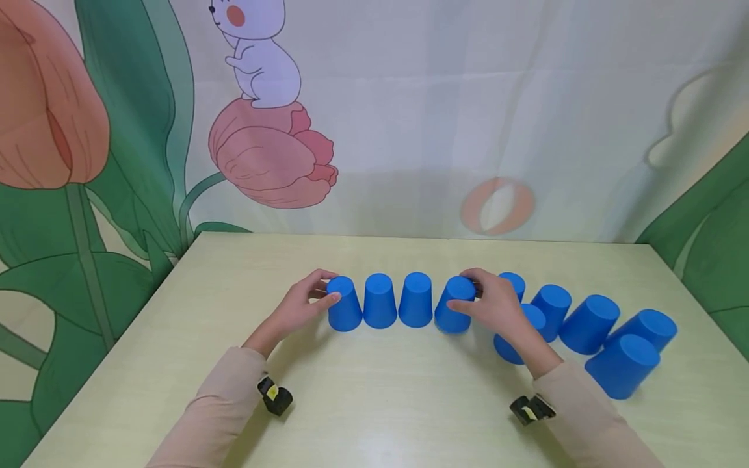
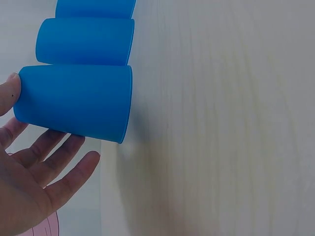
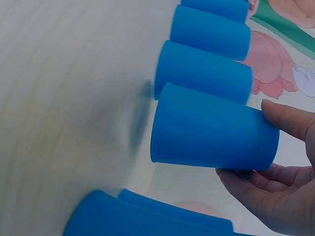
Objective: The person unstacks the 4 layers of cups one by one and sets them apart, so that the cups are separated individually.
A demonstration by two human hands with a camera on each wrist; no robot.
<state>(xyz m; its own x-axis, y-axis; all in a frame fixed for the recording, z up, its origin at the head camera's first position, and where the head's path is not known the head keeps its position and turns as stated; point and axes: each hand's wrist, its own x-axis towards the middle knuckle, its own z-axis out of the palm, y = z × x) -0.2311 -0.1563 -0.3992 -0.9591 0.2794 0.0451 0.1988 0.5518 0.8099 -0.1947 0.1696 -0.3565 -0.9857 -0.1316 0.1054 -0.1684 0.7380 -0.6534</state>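
Observation:
Four-sided spacing aside, a short row of upside-down blue cups crosses the table. My left hand [image 1: 295, 307] holds the leftmost cup [image 1: 345, 305] between thumb and fingers, near its narrow top. In the left wrist view, the thumb [image 2: 9, 93] lies at that cup's base edge and the fingertips touch its side. At the row's right end, my right hand [image 1: 497, 305] grips another blue cup [image 1: 452, 316] near its top. Two more cups, one left [image 1: 380, 302] and one right [image 1: 416, 302], stand between the hands. Whether the gripped cups touch the table is hard to tell.
Several more upside-down blue cups [image 1: 589, 325] stand at the right of the table [image 1: 374, 403], some partly behind my right hand and forearm. A printed cloth [image 1: 398, 130] hangs behind the table's far edge.

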